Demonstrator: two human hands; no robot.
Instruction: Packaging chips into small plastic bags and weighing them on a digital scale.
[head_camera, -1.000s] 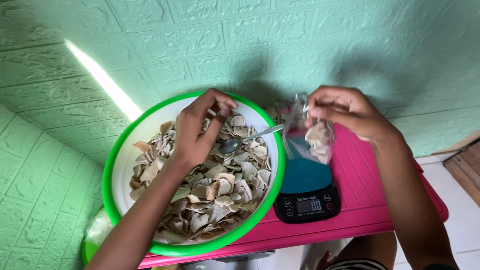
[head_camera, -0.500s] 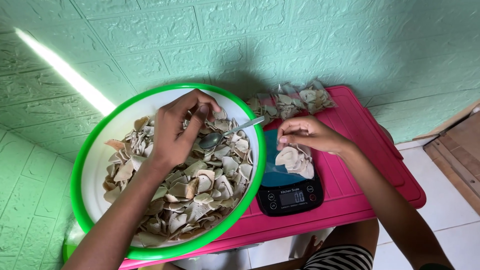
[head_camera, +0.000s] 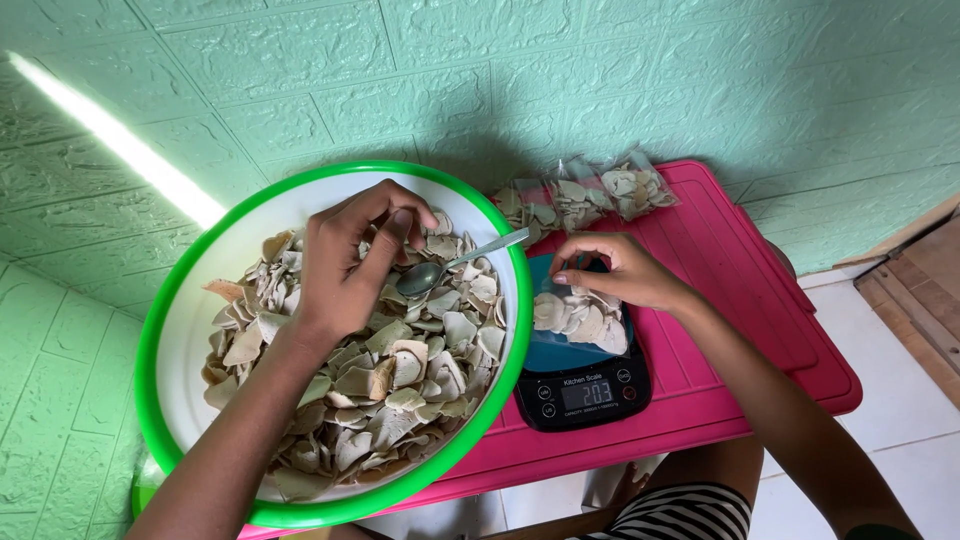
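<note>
A large white bowl with a green rim (head_camera: 170, 330) is filled with pale, curled chips (head_camera: 400, 390). My left hand (head_camera: 345, 265) hovers over the chips with its fingers bent, touching the pile beside a metal spoon (head_camera: 455, 265) that lies on the chips. My right hand (head_camera: 615, 270) rests on a clear plastic bag of chips (head_camera: 580, 320), pinching its top. The bag lies on the blue platform of a black digital kitchen scale (head_camera: 585, 390).
The scale and bowl stand on a pink plastic table (head_camera: 740, 300) against a mint-green embossed wall. Three filled clear bags of chips (head_camera: 585, 195) lie at the table's back edge. White floor tiles and a wooden edge show at the right.
My right hand lowered the bag from mid-air onto the scale and still holds its top. My left hand stayed over the chips. The camera view shifted, bringing the filled bags into view.
</note>
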